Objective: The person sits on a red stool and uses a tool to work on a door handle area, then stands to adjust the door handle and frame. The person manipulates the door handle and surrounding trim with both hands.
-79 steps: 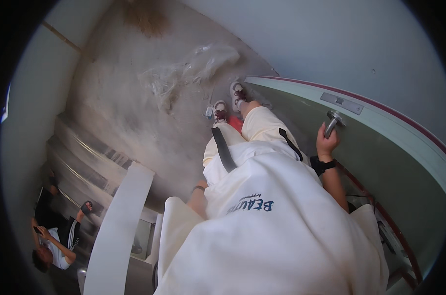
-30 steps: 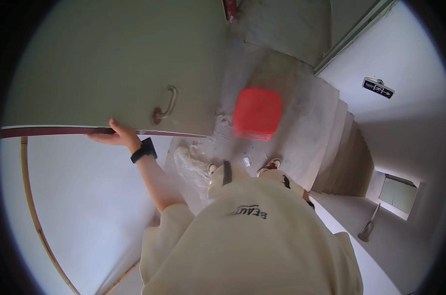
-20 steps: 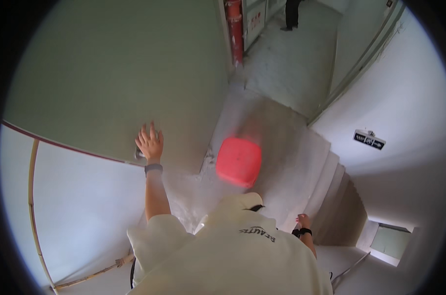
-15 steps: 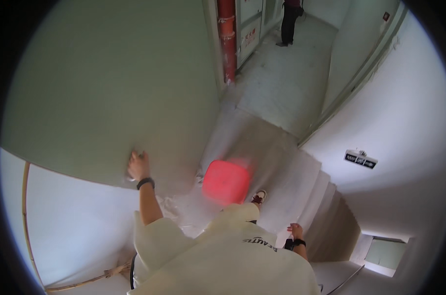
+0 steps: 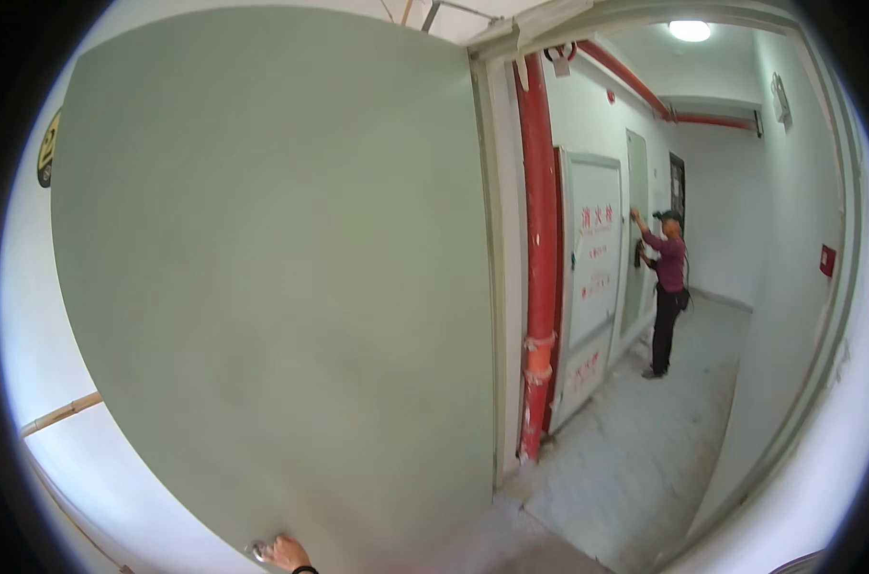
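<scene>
My left hand [image 5: 287, 553], with a dark band at the wrist, is at the bottom edge, its fingers closed on the metal door handle [image 5: 258, 551]. The pale green door [image 5: 272, 249] fills the left and middle of the view, standing open beside the doorway frame [image 5: 492, 287]. My right hand is out of view.
Beyond the doorway, a person in a maroon top [image 5: 671, 263] stands in a corridor [image 5: 607, 469], hands at a narrow wall panel [image 5: 635, 163]. A red pipe [image 5: 539, 239] and a white cabinet [image 5: 590, 268] line its left side. A bamboo pole [image 5: 61, 411] lies left of the door.
The view has swung up from floor, red stool and stairs to the door and corridor. My left hand went from the door's edge onto the handle. My right hand has left view.
</scene>
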Demonstrator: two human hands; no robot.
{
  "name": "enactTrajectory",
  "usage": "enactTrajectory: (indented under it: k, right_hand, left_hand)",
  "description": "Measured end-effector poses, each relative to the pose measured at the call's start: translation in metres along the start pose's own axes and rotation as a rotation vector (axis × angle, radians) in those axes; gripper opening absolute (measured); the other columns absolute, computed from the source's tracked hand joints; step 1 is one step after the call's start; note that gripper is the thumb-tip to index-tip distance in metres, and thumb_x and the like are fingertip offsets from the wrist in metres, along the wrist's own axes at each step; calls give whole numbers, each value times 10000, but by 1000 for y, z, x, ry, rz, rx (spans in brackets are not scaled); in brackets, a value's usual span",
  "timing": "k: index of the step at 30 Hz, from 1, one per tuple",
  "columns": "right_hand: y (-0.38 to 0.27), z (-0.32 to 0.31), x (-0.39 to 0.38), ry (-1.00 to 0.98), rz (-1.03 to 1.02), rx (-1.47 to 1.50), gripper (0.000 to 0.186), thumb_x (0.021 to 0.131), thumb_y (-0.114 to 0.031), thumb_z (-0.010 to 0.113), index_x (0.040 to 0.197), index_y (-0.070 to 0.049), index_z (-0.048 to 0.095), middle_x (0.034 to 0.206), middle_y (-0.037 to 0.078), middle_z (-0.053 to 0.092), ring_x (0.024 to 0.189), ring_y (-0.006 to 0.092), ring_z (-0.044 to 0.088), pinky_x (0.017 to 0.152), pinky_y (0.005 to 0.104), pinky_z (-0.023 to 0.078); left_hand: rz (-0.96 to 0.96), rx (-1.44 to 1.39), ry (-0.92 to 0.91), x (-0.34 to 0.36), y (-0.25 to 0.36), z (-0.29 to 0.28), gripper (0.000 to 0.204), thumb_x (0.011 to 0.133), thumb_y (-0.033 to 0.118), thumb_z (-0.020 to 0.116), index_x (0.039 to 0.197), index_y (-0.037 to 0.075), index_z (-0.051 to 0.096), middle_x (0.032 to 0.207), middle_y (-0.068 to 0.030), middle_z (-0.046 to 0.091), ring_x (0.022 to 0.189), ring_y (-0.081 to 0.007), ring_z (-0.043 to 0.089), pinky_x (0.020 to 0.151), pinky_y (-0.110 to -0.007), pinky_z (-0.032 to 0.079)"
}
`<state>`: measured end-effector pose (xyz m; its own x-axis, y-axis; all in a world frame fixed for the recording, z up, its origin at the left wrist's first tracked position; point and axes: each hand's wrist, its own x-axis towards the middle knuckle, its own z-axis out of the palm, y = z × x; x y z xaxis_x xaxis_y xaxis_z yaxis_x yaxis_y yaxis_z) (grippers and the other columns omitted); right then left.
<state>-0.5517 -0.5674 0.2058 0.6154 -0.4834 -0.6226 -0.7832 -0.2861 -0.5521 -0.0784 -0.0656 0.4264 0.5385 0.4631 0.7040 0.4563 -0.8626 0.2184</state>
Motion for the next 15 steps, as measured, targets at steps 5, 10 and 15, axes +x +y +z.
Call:
enactTrajectory:
  k: [5,10,15]
  right_hand:
    - [-32,-97,126,-71,-160,-230,266,789,-255,460,797,-36,612,848,163,605,764,311,579,664,428,451]
    - [-119,-201,286,-39,-350,-465,275,785,-257,454,777,-40,624,854,178,606,765,322,580,672,439,450]
    - [-333,-290,375,281,-830,-401,227,732,-235,539,762,-18,598,635,143,592,681,305,588,625,395,461]
  left_hand:
    - [-364,190,2,-17,9,-6,220,792,226,471,711,109,638,784,-65,632,989,-242,509,977,-509,220]
    - [-372,296,-109,-27,18,11,249,782,248,472,697,119,667,783,-22,634,926,-211,505,921,-566,249]
    - [-364,379,-191,-36,27,14,279,785,258,451,707,104,670,809,-27,635,963,-208,501,922,-578,233]
